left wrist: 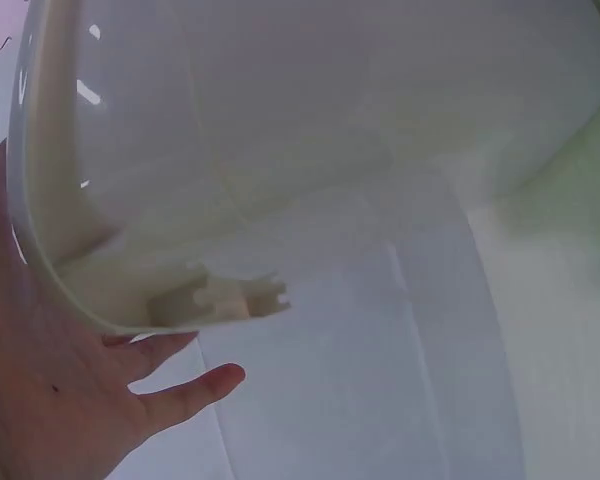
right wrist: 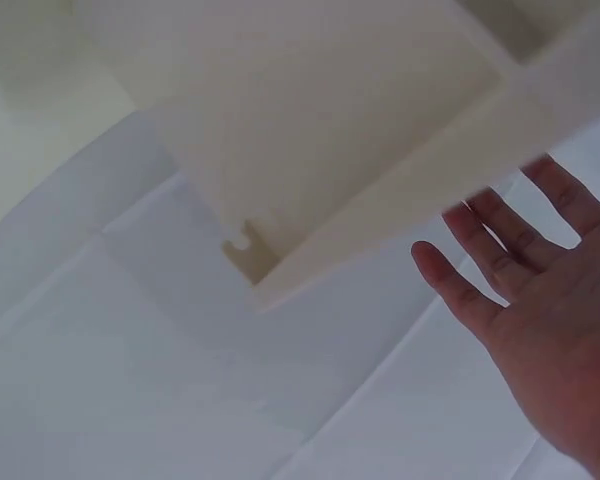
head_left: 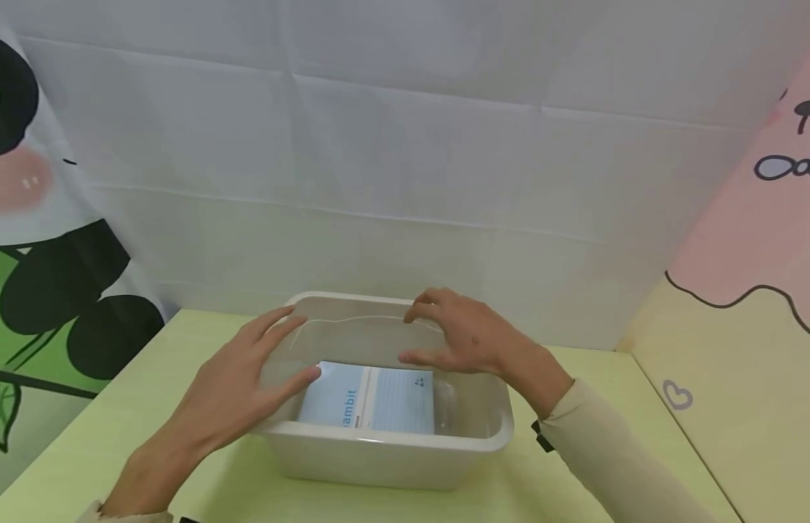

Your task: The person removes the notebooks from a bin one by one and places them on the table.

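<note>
left hand [head_left: 237, 385]: at tub's [head_left: 385, 435] left rim, fingers extended, thumb spread | right hand [head_left: 463, 334]: over tub's right side, fingers loosely bent (thumb apart too) | wrists [head_left: 538, 374]: outside tub, one per side

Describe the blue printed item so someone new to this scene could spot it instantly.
On the pale green table stands a white rectangular tub. Inside, toward its near side in the head view, lies the blue printed item. Unlike the see-through object just right of it, this one is light blue, with a white stripe and the letters "ambit" running sideways.
</note>
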`<move>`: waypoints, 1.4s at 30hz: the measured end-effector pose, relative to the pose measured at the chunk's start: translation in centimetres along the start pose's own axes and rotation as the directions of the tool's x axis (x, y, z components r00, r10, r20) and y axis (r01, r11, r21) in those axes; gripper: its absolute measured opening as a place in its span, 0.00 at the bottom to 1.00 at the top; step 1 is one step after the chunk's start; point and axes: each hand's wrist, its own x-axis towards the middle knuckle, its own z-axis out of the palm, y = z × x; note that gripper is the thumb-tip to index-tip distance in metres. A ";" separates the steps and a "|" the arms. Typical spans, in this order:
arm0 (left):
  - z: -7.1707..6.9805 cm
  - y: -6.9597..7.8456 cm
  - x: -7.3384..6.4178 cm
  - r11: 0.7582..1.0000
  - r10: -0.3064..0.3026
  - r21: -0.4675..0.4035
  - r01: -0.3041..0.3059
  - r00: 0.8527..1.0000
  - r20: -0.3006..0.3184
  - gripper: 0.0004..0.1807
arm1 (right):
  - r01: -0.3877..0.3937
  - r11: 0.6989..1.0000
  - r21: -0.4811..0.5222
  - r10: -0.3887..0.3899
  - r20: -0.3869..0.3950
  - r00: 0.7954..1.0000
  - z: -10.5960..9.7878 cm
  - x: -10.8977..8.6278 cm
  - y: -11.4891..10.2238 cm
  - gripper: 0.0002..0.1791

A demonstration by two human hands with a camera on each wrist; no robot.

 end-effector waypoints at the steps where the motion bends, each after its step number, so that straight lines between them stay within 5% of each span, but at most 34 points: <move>1: 0.0 -0.2 -0.3 1.000 -0.012 -0.002 0.012 1.000 0.003 0.42 | 0.008 1.000 -0.002 -0.008 -0.001 1.000 -0.2 0.1 0.0 0.31; 10: 0.7 -1.9 -2.0 0.997 -0.070 -0.034 0.071 0.997 0.025 0.42 | 0.067 0.997 -0.034 -0.066 0.019 0.998 -2.0 1.5 -1.2 0.29; 17: 1.2 -2.7 -3.0 0.988 -0.137 -0.051 0.143 0.985 0.100 0.47 | 0.100 0.995 -0.025 -0.099 0.038 0.994 -2.9 3.4 -2.4 0.28; 28: 1.4 -3.3 -3.0 0.963 -0.175 -0.168 0.211 0.963 0.205 0.54 | 0.131 0.991 0.025 -0.132 0.054 0.990 -3.2 5.5 -3.8 0.29; 36: 1.4 -3.6 -2.9 0.934 -0.203 -0.234 0.270 0.940 0.274 0.56 | 0.179 0.983 0.034 -0.182 0.086 0.980 -2.0 7.0 -4.9 0.29; 42: 1.5 -3.4 -3.0 0.885 -0.216 -0.327 0.331 0.914 0.343 0.55 | 0.219 0.976 0.006 -0.218 0.112 0.969 -0.7 8.0 -5.5 0.31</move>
